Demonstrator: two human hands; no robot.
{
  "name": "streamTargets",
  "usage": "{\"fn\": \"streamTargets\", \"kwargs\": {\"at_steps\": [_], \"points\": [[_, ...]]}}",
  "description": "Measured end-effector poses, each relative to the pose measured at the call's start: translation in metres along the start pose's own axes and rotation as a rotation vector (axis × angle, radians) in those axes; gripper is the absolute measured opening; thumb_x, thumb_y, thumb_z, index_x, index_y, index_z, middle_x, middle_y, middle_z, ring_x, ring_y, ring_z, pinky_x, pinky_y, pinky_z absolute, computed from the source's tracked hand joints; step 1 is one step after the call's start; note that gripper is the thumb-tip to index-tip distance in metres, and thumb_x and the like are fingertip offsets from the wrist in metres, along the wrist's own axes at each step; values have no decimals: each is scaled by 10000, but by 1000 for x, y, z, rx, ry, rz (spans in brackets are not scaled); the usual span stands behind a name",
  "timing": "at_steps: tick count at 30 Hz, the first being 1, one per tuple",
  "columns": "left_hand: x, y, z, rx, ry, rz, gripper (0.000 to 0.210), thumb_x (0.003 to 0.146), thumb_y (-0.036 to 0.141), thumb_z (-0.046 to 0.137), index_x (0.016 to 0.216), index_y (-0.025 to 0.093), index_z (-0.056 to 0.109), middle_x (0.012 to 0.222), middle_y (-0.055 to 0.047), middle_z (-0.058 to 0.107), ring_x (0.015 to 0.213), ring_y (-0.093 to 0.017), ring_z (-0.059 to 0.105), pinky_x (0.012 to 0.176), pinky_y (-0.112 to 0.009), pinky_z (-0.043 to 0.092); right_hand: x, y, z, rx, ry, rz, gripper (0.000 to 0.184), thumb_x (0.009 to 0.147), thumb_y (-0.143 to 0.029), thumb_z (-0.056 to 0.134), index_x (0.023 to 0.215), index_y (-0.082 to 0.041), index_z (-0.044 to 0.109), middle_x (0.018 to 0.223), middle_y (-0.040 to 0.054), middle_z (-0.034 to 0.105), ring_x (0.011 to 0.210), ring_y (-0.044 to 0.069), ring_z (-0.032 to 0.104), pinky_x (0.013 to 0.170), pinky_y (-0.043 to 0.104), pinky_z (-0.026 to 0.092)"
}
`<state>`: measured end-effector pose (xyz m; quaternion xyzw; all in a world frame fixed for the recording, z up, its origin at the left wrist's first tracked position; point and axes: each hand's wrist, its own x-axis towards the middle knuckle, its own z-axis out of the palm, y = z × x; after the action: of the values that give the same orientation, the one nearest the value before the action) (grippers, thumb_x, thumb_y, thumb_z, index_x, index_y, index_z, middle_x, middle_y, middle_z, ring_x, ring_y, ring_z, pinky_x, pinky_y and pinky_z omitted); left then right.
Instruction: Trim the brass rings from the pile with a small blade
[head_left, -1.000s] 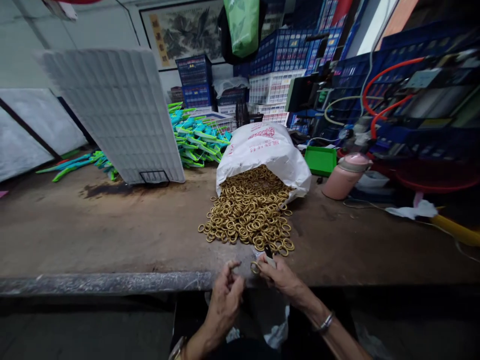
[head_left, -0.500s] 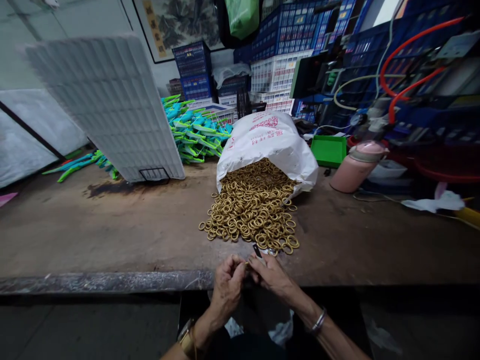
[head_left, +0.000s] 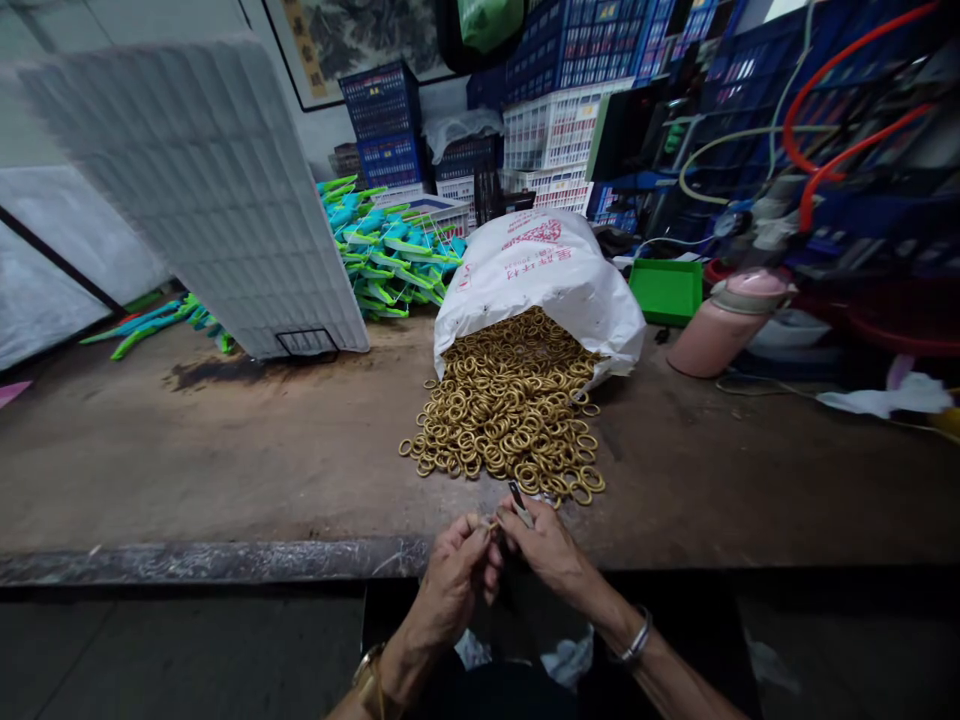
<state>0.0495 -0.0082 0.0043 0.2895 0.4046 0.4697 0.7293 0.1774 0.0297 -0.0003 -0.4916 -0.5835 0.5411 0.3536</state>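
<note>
My left hand (head_left: 457,565) is closed at the table's front edge, pinching a small gold ring (head_left: 493,526) between thumb and fingertips. Close beside it, my right hand (head_left: 544,550) is wrapped round a slim tool that looks like a utility knife (head_left: 519,505), its dark tip pointing up and away from me. The right fingertips meet the ring too, and much of it is hidden. Just beyond both hands lies a heap of gold rings (head_left: 502,425), spilling from the open mouth of a white sack (head_left: 536,270) with red print.
A white ribbed panel (head_left: 195,190) stands at the left, with green and blue plastic pieces (head_left: 397,250) behind it. Right of the sack are a green tray (head_left: 665,290) and a pink bottle (head_left: 724,330). Stacked crates (head_left: 559,125) and orange hoses (head_left: 795,120) fill the back.
Both hands stay together at the table edge. The left fingers have shifted and opened out slightly beneath the ring. The view has tilted a little.
</note>
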Motion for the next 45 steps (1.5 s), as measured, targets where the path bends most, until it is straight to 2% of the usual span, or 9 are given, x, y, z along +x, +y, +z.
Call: {"fn": "streamTargets", "kwargs": {"at_steps": [7, 10, 13, 21, 32, 40, 43, 45], "points": [[-3, 1, -2, -129, 35, -10, 319, 700, 414, 623, 724, 175, 413, 554, 50, 495, 380, -34, 373, 370, -158, 290, -2, 6, 3, -293, 40, -134, 235, 805, -306, 364, 619, -191, 451, 541, -39, 441, 522, 98, 416, 507, 205, 325], [-3, 3, -5, -128, 41, 26, 308, 714, 406, 613, 746, 173, 414, 558, 51, 497, 385, -34, 381, 374, -157, 300, -7, 5, 4, -459, -42, -131, 129, 734, -148, 371, 672, -197, 472, 594, -21, 518, 563, 110, 467, 542, 209, 325], [-3, 2, -6, -104, 39, 58, 303, 728, 413, 596, 754, 173, 413, 544, 57, 488, 380, -33, 377, 372, -155, 306, -12, 1, 6, -574, -117, -104, 236, 636, -50, 360, 754, -205, 494, 653, -11, 571, 602, 119, 512, 575, 211, 321], [-3, -1, -12, 14, 66, 81, 292, 754, 431, 555, 781, 175, 419, 562, 51, 497, 394, -35, 397, 390, -155, 319, -11, -7, 7, -683, -123, -81, 283, 606, -42, 353, 786, -207, 494, 678, 0, 588, 612, 130, 520, 573, 213, 304], [-1, 0, -14, 114, 99, 107, 319, 741, 468, 550, 724, 174, 429, 561, 51, 498, 393, -36, 391, 401, -160, 324, -9, -2, 7, -710, -148, -81, 278, 603, -31, 355, 779, -196, 494, 682, 0, 582, 625, 123, 508, 573, 213, 285], [-6, 0, -17, 212, 105, 122, 326, 744, 467, 547, 665, 165, 451, 511, 50, 485, 373, -39, 379, 385, -160, 316, -9, -2, 4, -849, -197, -84, 278, 610, -52, 374, 804, -194, 514, 633, -1, 570, 568, 119, 481, 533, 238, 237], [-15, 0, -12, 153, 97, 64, 308, 750, 450, 550, 662, 171, 454, 497, 55, 482, 360, -38, 363, 377, -161, 310, -13, -1, 2, -918, -154, -83, 278, 639, -77, 385, 854, -185, 524, 662, 16, 580, 600, 134, 494, 539, 246, 240], [-21, 3, -6, 120, 51, 39, 306, 739, 441, 570, 652, 169, 460, 519, 39, 510, 378, -47, 398, 395, -171, 334, -16, 2, -1, -953, -98, -72, 286, 663, -88, 388, 897, -180, 524, 712, 31, 593, 647, 147, 512, 557, 244, 256]]}}
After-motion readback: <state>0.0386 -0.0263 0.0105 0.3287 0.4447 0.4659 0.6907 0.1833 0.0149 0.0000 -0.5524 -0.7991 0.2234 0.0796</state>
